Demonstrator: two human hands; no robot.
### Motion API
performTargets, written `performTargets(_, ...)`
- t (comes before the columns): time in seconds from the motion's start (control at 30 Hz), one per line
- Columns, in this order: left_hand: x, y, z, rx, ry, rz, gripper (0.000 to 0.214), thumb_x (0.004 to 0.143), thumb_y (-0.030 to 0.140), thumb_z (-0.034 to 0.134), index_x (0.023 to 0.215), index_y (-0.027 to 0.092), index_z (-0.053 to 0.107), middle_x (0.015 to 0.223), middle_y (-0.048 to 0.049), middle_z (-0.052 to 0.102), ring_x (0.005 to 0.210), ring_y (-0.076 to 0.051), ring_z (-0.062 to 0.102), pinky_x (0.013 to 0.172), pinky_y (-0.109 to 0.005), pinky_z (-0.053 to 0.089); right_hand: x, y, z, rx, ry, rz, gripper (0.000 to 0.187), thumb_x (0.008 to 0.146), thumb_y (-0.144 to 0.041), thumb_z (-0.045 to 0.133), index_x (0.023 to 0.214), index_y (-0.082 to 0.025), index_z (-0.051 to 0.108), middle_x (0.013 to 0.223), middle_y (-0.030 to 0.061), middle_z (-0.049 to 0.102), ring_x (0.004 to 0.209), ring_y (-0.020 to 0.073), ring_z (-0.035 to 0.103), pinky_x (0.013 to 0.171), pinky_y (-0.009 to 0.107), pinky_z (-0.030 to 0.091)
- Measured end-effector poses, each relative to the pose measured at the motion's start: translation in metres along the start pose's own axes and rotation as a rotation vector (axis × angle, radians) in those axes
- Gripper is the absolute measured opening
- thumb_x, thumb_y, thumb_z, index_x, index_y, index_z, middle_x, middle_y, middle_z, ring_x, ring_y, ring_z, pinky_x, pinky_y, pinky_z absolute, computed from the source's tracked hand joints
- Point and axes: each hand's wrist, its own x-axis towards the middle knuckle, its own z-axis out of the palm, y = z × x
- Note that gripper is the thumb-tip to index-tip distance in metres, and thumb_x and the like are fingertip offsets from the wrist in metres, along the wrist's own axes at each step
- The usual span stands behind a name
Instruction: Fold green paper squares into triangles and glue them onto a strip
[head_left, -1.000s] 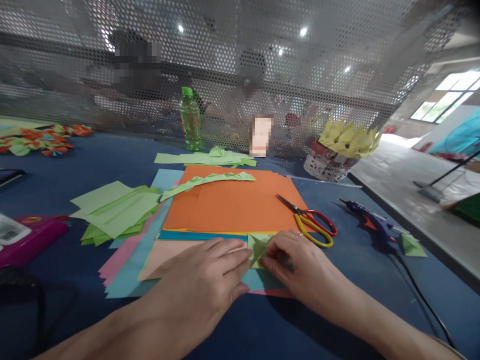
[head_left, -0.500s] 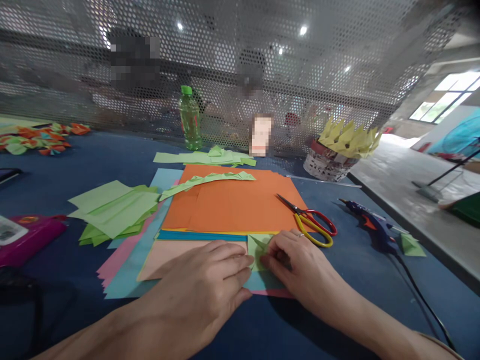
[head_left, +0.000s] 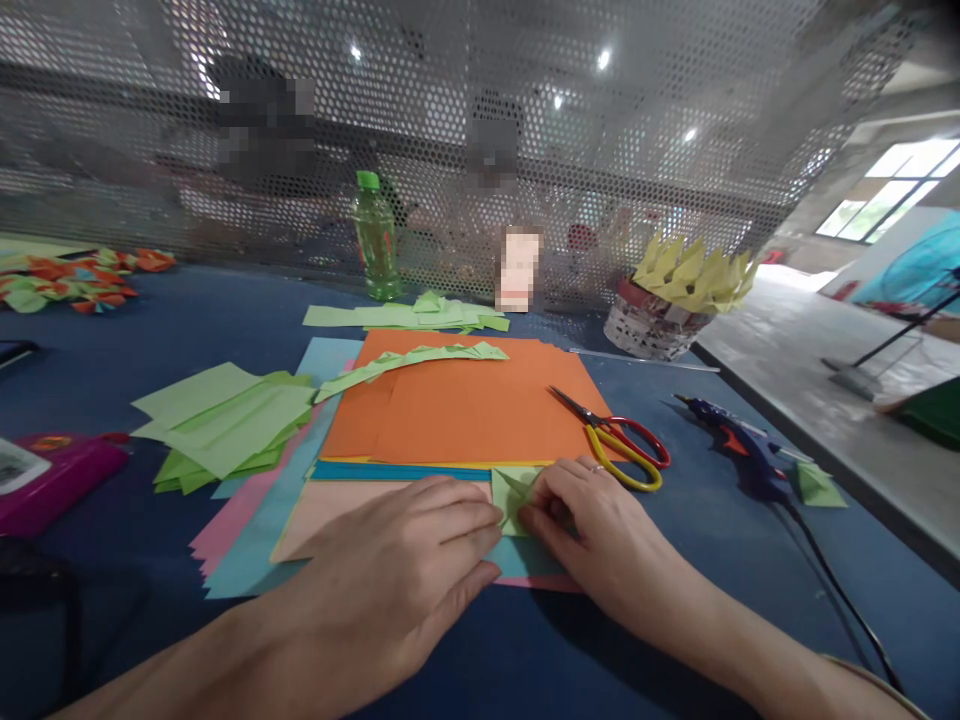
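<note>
A small light green paper, partly folded, lies on the stack of coloured sheets in front of me. My right hand pinches its right side with fingers curled. Stretched out flat, my left hand rests on the pale pink sheet, fingertips at the green paper's left edge. Beyond both hands are the orange sheets, with a folded green paper strip lying across them. Scissors with red and yellow handles lie just past my right hand.
Loose green squares lie at left, near a magenta device. A glue gun with its cord and a folded green piece are at right. Behind stand a green bottle and a paper-trimmed pot, before a perforated metal screen.
The whole view has shifted very slightly. Both hands keep nearly the same position on the green paper, the right still pinching it.
</note>
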Motion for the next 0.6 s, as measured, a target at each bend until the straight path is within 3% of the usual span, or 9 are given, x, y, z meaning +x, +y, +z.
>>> performTargets(0.27,-0.0004,-0.0008,0.0004,0.019,0.008,-0.005,0.033,0.107,0.025,0.038,0.116,0.016,0.069,0.114,-0.0091,0.074,0.103,-0.025,0.069,0.087,-0.04,0.058,0.0025,0.0014,0.0012,-0.016,0.012,-0.003,0.02,0.091,-0.011,0.063,0.076,-0.019,0.053,0.079,0.0006,0.061,0.077,0.0187,0.055,0.071,0.031,0.04)
performTargets(0.43,-0.0012,-0.0016,0.0014,0.031,-0.067,0.006,0.035,0.108,0.026,0.036,0.13,0.017,0.06,0.122,-0.0099,0.071,0.107,-0.027,0.067,0.086,-0.042,0.058,0.0005,0.0005,0.0015,-0.012,0.012,0.009,0.018,0.09,-0.012,0.065,0.077,-0.019,0.056,0.08,0.002,0.062,0.079,0.0197,0.055,0.07,0.031,0.04)
performTargets(0.6,0.0001,-0.0007,0.0057,0.041,-0.175,-0.007,0.027,0.104,0.028,0.046,0.121,0.021,0.066,0.123,-0.0098,0.068,0.108,-0.03,0.065,0.089,-0.046,0.057,0.0016,0.0,0.0013,-0.009,0.009,0.013,0.016,0.089,-0.011,0.066,0.078,-0.019,0.057,0.08,0.0013,0.062,0.078,0.0193,0.055,0.071,0.032,0.039)
